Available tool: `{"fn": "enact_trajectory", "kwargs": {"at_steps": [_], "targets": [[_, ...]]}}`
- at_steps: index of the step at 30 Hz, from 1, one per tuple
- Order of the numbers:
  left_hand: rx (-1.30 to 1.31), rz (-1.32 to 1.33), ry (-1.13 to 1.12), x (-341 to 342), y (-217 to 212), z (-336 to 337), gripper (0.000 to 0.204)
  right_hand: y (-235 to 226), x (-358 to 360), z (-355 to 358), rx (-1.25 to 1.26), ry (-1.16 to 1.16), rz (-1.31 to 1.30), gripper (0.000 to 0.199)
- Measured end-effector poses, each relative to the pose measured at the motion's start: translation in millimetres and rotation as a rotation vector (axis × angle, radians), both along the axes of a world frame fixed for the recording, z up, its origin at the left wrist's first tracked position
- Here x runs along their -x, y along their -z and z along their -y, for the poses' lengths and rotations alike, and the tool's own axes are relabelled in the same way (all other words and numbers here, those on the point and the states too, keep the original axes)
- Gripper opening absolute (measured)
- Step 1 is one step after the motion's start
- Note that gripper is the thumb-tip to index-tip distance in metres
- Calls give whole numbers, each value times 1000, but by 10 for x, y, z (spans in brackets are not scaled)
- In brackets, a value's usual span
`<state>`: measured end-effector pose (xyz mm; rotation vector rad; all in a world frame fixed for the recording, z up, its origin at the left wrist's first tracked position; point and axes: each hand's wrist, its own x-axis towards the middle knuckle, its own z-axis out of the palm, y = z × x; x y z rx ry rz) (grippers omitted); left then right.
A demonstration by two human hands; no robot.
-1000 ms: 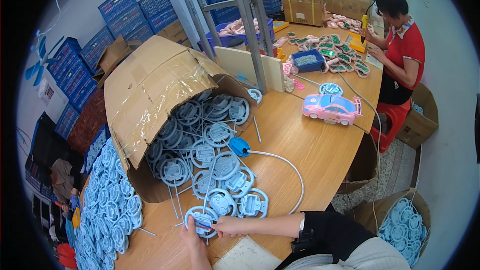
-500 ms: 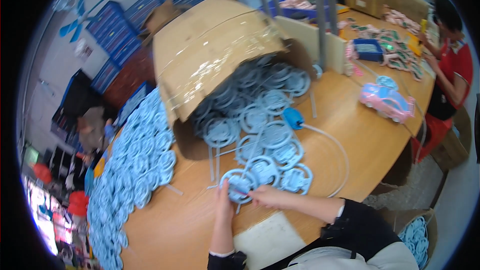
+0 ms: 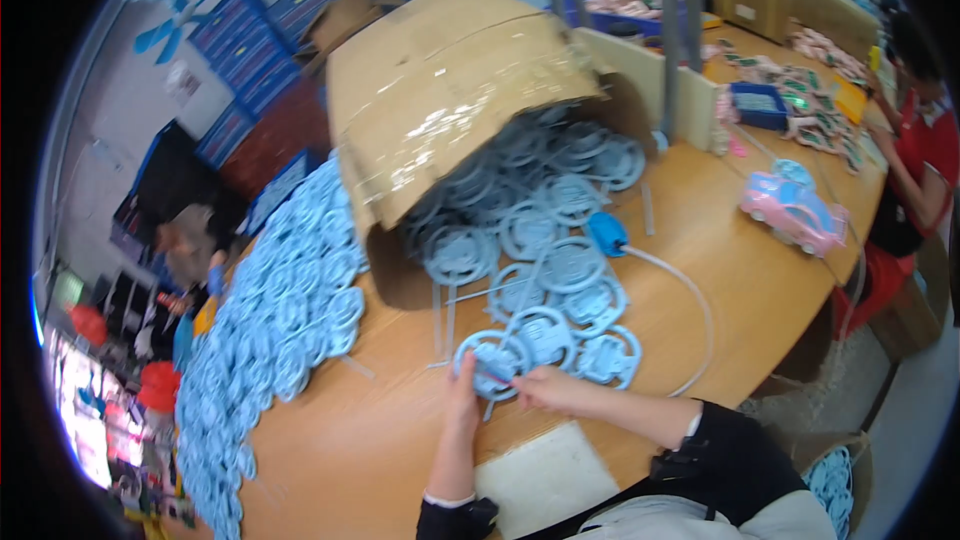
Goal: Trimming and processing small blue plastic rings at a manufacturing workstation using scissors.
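A light blue plastic wheel (image 3: 487, 352), round with a spoked middle like a toy steering wheel, is held up in front of me. My left hand (image 3: 461, 396) grips its left edge, thumb towards the middle. At its lower right, my right hand (image 3: 543, 388) is closed on a thin dark and reddish stick-like tool (image 3: 497, 376), whose tip lies against the wheel; its exact kind is too small to tell. Several similar wheels (image 3: 607, 356) lie just beyond, on the table and spilling from a tipped cardboard box (image 3: 455, 65).
A long heap of light blue parts (image 3: 285, 310) covers the table's left side. A blue bulb (image 3: 606, 234) with a clear tube and a pink-and-blue toy car (image 3: 793, 212) lie right. A white sheet (image 3: 546, 480) is near me. A person in red (image 3: 932, 155) works at far right.
The whole view has shifted slightly, so things sit a little further right. Both hands stay at the same wheel, with the tool still against it.
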<state>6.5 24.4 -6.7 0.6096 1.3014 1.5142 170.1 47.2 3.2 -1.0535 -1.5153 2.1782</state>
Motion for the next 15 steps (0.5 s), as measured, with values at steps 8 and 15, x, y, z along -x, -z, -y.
{"fn": "enact_trajectory", "kwargs": {"at_steps": [8,15], "targets": [[-29,-52,27,58,-103,53,20,-22,104,-8,-168,4,41,45],[-19,-68,16,-15,-119,28,22,6,69,-4,-136,-10,74,42]]}}
